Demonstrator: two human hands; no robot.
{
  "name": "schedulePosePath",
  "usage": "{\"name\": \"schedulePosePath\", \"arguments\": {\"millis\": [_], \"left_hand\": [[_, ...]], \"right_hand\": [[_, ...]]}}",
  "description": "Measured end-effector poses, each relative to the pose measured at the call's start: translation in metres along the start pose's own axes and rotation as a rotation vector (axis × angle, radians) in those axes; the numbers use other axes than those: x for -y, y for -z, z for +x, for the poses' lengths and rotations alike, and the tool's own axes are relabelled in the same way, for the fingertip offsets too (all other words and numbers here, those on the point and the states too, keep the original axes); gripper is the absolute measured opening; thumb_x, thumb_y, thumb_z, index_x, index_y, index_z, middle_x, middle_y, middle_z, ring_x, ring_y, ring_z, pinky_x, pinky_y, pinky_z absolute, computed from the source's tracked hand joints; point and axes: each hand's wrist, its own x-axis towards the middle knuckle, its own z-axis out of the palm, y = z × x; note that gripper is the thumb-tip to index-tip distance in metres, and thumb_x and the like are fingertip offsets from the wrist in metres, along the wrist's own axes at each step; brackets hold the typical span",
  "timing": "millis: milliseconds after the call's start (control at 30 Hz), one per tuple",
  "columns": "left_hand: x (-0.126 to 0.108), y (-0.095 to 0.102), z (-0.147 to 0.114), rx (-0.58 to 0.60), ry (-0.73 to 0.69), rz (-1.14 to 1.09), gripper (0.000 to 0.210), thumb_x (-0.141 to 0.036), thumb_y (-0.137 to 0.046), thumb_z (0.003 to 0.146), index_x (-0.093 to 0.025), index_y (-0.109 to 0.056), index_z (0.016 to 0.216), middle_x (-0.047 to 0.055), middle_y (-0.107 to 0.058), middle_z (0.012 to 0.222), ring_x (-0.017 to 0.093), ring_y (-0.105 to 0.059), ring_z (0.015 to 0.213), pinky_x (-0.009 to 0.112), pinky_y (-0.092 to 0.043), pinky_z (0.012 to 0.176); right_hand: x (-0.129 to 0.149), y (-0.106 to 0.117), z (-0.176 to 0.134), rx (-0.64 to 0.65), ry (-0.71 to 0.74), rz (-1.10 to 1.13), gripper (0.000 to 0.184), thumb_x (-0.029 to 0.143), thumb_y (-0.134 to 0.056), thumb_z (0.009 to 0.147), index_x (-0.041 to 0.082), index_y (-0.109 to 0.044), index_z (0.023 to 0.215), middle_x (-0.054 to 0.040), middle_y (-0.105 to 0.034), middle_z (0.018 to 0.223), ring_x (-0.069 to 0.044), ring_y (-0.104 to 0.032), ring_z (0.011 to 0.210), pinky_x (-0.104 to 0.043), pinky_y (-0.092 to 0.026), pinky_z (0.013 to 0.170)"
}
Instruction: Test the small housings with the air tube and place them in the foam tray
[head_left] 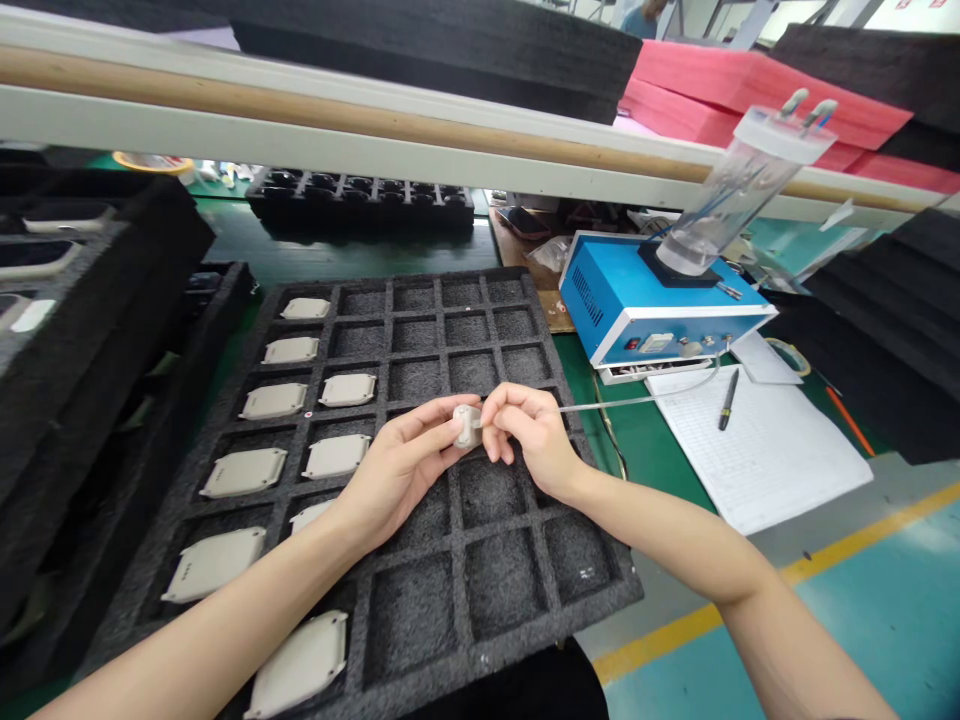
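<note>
On white sheets (772, 470) at right of frame, rows of writing too small to read; likewise the markings on the front panel (709, 334) of the blue box (619, 265), upper right. Beneath both, a green worktop (654, 445); across the middle, a black foam tray (412, 612) with beige cases (274, 401) in its left columns. At lower right, teal floor (705, 675) with a yellow stripe (885, 527); along the top, a shelf (450, 165) with black slabs (435, 50) and red slabs (697, 75). Left hand (401, 465), from lower left, grasping a small pale piece (466, 428) between thumb and fingers, over the tray at mid-frame. Right hand (534, 432), from lower right, elbow bent, fingers curled round a thin tube (622, 402) from the blue box, just beside the small pale piece; contact with it impossible to tell.
</note>
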Motion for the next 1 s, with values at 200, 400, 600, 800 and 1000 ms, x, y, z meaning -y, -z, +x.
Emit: {"name": "schedulePosePath", "arguments": {"millis": [200, 400, 600, 800, 1000], "left_hand": [[0.0003, 0.0009, -0.0006, 0.011, -0.001, 0.001, 0.025, -0.024, -0.067, 0.076, -0.017, -0.068, 0.100, 0.004, -0.067, 0.096, 0.016, -0.058, 0.093, 0.030, -0.045, 0.094], [-0.0003, 0.0000, 0.0003, 0.008, -0.001, -0.003, 0.025, -0.024, -0.067, 0.076, -0.016, -0.069, 0.100, 0.005, -0.067, 0.096, 0.016, -0.059, 0.092, 0.029, -0.046, 0.092], [-0.0005, -0.0005, 0.0005, 0.003, 0.004, -0.013, 0.025, -0.023, -0.068, 0.075, -0.017, -0.069, 0.099, 0.005, -0.067, 0.097, 0.016, -0.060, 0.092, 0.030, -0.045, 0.092], [-0.0010, -0.0008, 0.0000, 0.010, 0.004, -0.007, 0.025, -0.023, -0.067, 0.076, -0.016, -0.068, 0.100, 0.005, -0.067, 0.097, 0.016, -0.059, 0.092, 0.030, -0.045, 0.092], [-0.0012, 0.0001, -0.0011, 0.003, 0.004, -0.008, 0.025, -0.023, -0.068, 0.075, -0.016, -0.068, 0.100, 0.005, -0.067, 0.096, 0.016, -0.059, 0.092, 0.030, -0.045, 0.092]], "right_hand": [[-0.0001, -0.0012, -0.0008, 0.000, -0.006, -0.010, 0.009, 0.017, -0.045, 0.067, 0.016, -0.053, 0.063, 0.0047, -0.054, 0.041, -0.005, -0.038, 0.032, -0.018, -0.028, 0.036], [0.0018, -0.0013, -0.0007, -0.002, -0.013, -0.009, 0.009, 0.018, -0.046, 0.066, 0.016, -0.053, 0.061, 0.0049, -0.054, 0.041, -0.006, -0.038, 0.032, -0.018, -0.028, 0.036], [0.0022, -0.0014, -0.0008, -0.007, -0.013, -0.010, 0.009, 0.018, -0.046, 0.066, 0.017, -0.053, 0.061, 0.0050, -0.054, 0.041, -0.006, -0.037, 0.032, -0.019, -0.028, 0.036], [0.0010, -0.0013, -0.0011, 0.001, -0.004, -0.009, 0.009, 0.017, -0.046, 0.067, 0.016, -0.054, 0.062, 0.0048, -0.054, 0.041, -0.006, -0.038, 0.032, -0.019, -0.028, 0.036], [0.0016, -0.0012, -0.0006, 0.002, -0.011, -0.018, 0.009, 0.017, -0.046, 0.067, 0.016, -0.053, 0.062, 0.0042, -0.054, 0.042, -0.006, -0.038, 0.032, -0.019, -0.028, 0.036]]}}
